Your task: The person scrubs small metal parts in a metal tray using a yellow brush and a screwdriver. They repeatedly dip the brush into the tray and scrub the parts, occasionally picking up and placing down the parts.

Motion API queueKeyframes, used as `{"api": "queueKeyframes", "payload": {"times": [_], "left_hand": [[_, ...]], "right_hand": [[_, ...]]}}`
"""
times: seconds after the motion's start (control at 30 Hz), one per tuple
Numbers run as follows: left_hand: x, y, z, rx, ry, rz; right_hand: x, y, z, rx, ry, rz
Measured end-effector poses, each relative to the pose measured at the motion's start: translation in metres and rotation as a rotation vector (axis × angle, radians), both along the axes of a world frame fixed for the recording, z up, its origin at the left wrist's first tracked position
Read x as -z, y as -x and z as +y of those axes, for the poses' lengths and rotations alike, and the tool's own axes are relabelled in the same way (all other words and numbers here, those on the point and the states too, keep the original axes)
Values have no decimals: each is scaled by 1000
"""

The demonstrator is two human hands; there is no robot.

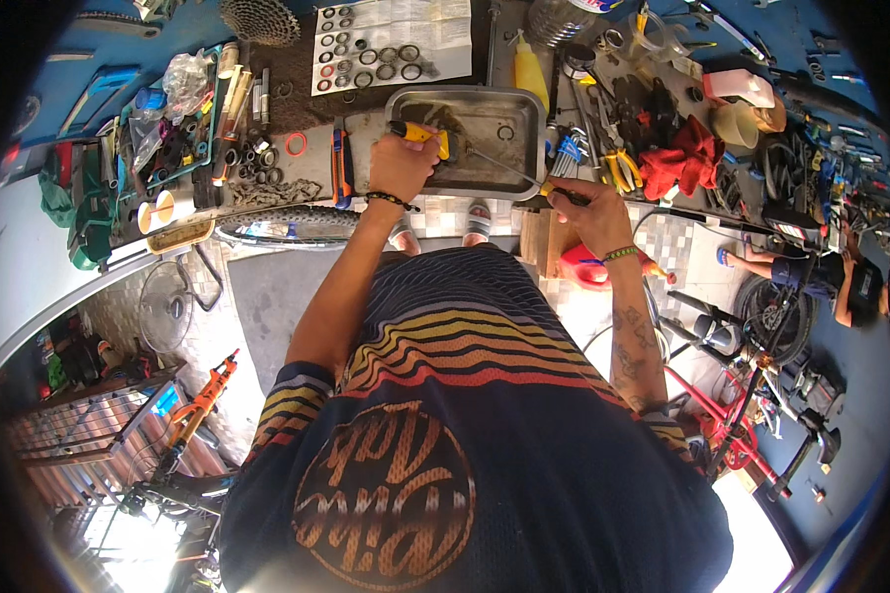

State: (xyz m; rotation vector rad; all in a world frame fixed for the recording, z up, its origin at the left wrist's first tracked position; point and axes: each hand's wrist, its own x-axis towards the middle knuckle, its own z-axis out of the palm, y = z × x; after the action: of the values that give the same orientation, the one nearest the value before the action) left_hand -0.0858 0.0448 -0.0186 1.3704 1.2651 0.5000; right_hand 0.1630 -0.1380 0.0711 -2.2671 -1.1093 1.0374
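Observation:
A shallow metal tray (398, 99) lies on the workbench in front of me, its bottom stained with dark, wet grime. Over its left part, my left hand (403, 161) is closed around a yellow-and-black tool (426, 132) whose exact kind I cannot make out. My right hand (593, 212), at the tray's near right corner, grips a screwdriver (548, 188) by its black-and-yellow handle. The thin shaft slants up and left over the tray, its tip close to the yellow tool. A small dark ring (505, 132) lies in the tray's right half.
Behind the tray is a paper sheet (394, 40) with several bearings and rings. Left of it lie an orange-and-blue cutter knife (341, 163) and a red ring (296, 144). A yellow bottle (529, 74), pliers (623, 170) and a red cloth (682, 158) crowd the right. Another person (845, 277) is far right.

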Motion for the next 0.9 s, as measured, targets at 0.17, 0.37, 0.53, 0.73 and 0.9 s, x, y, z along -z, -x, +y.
{"api": "queueKeyframes", "payload": {"times": [0.17, 0.37, 0.53, 0.73, 0.9], "left_hand": [[10, 18, 10, -79, 208, -227], [-5, 26, 17, -167, 223, -365], [-22, 26, 24, -223, 233, -471], [-17, 33, 24, -202, 234, -471], [-9, 40, 10, -167, 240, -405]], "right_hand": [[29, 0, -6, 66, -48, 117], [34, 9, 1, 157, -154, 385], [47, 19, 23, 301, -191, 655], [46, 29, 57, 390, -223, 721], [65, 25, 87, 317, -292, 579]]}}
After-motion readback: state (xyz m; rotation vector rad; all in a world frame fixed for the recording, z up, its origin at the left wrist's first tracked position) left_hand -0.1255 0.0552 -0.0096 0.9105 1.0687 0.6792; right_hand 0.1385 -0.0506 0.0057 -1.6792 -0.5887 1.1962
